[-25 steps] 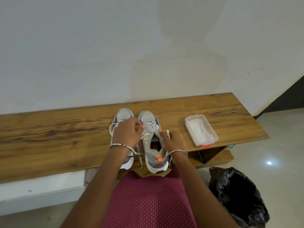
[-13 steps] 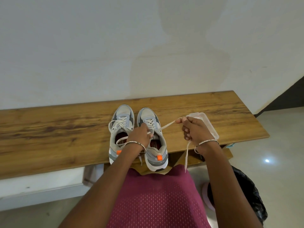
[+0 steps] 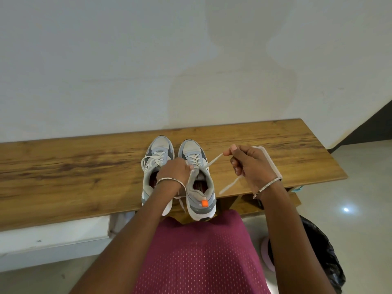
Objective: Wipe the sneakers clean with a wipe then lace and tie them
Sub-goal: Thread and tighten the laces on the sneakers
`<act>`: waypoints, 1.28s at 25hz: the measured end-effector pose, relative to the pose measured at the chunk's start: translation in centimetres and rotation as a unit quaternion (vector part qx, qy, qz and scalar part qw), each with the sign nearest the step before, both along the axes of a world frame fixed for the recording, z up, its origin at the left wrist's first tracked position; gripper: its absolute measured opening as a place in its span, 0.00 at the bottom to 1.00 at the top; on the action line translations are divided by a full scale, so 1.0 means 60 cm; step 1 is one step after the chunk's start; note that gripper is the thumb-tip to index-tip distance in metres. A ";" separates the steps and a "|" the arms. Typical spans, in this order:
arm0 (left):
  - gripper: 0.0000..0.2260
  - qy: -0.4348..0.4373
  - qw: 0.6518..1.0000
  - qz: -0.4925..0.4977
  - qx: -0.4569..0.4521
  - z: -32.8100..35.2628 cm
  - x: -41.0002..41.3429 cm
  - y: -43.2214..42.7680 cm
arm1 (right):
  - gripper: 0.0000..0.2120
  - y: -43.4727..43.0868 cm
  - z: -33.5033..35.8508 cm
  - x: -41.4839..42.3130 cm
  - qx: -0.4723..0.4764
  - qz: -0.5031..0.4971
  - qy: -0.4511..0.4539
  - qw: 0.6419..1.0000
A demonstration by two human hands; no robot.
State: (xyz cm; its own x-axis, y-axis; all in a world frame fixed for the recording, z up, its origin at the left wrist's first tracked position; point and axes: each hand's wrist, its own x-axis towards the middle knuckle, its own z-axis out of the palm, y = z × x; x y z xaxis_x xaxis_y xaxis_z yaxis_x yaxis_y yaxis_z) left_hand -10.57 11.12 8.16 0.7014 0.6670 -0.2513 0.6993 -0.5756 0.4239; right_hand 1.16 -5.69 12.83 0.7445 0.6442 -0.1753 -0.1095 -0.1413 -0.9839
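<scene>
Right hand [image 3: 252, 164] has drawn the lace [image 3: 214, 160] out sideways, pinching it; left hand [image 3: 174, 170] curls over the right sneaker [image 3: 192, 150] on the bench [image 3: 84, 177], grip hidden. Left sneaker [image 3: 161, 145] looks laced; tying remains.

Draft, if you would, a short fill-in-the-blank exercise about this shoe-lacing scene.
1. The right hand pinches a white ____ drawn taut from the right sneaker.
2. It and the left sneaker stand side by side on a ____ bench.
3. The right sneaker's heel tab is ____.
Missing words: lace; wooden; orange.
</scene>
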 end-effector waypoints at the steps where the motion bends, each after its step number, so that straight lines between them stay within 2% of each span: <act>1: 0.16 -0.015 1.000 0.000 -0.021 0.016 -0.003 0.009 | 0.14 -0.004 0.011 0.001 -0.018 -0.003 -0.019 1.000; 5: 0.16 -0.130 0.986 0.018 -0.106 0.098 -0.018 0.026 | 0.16 -0.013 0.067 -0.013 -0.064 -0.001 -0.105 0.992; 7: 0.15 -0.203 0.965 0.027 -0.166 0.143 -0.029 0.017 | 0.17 -0.013 0.097 -0.024 -0.073 -0.003 -0.159 0.985; 10: 0.15 -0.276 0.939 0.002 -0.206 0.203 -0.047 -0.002 | 0.20 -0.011 0.137 -0.040 -0.055 -0.025 -0.202 0.978; 14: 0.15 -0.378 0.893 -0.022 -0.244 0.262 -0.062 -0.020 | 0.21 -0.005 0.180 -0.056 0.005 -0.043 -0.195 0.980; 21: 0.14 -0.504 0.805 -0.041 -0.310 0.336 -0.075 -0.038 | 0.18 0.015 0.247 -0.093 0.193 -0.007 -0.121 0.974; 24: 0.13 -0.542 0.782 -0.067 -0.301 0.367 -0.075 -0.038 | 0.19 0.020 0.269 -0.094 0.231 -0.002 -0.128 0.964; 27: 0.11 -0.563 0.786 -0.080 -0.241 0.386 -0.071 -0.039 | 0.17 0.021 0.285 -0.092 0.259 0.018 -0.145 0.955; 30: 0.10 -0.593 0.779 -0.062 -0.196 0.385 -0.068 -0.046 | 0.11 0.025 0.289 -0.093 0.240 -0.006 -0.222 0.945; 32: 0.11 -0.605 0.772 -0.042 -0.188 0.380 -0.066 -0.054 | 0.10 0.028 0.287 -0.097 0.236 -0.027 -0.253 0.938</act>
